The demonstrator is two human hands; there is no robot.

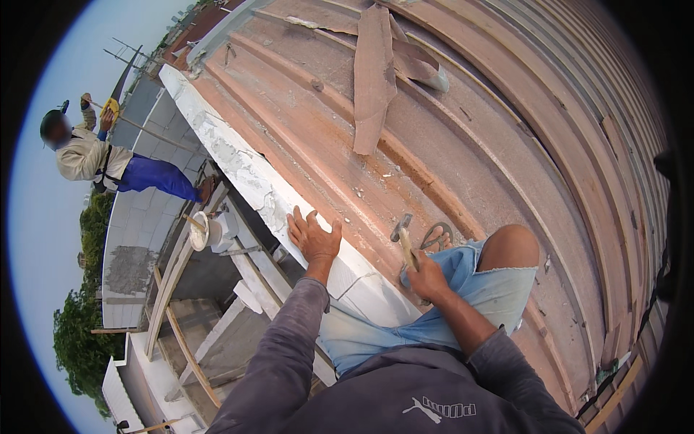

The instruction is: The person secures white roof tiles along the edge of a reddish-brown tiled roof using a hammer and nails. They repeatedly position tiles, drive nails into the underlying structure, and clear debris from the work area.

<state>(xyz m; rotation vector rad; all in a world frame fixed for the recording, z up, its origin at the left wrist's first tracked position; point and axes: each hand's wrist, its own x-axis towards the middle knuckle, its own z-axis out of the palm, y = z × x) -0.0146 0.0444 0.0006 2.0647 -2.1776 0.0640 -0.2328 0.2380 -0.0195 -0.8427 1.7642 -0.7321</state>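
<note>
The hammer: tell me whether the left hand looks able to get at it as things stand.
Likely yes: the left hand rests on the white wall top, apparently empty, and nothing visible stands between it and the hammer, which juts out from the right hand.

blue sky (47,94), daylight | big green tree (79,340) at left | gray block wall (141,220), darker patch (126,271) | reddish, bumpy roof (470,152)

Pretty worn-in dark grey top (354,394), white print (450,409) on its front. Faded, frayed light-blue denim (488,293) below the top, plus a dark-strapped sandal (432,235) further down.
</note>
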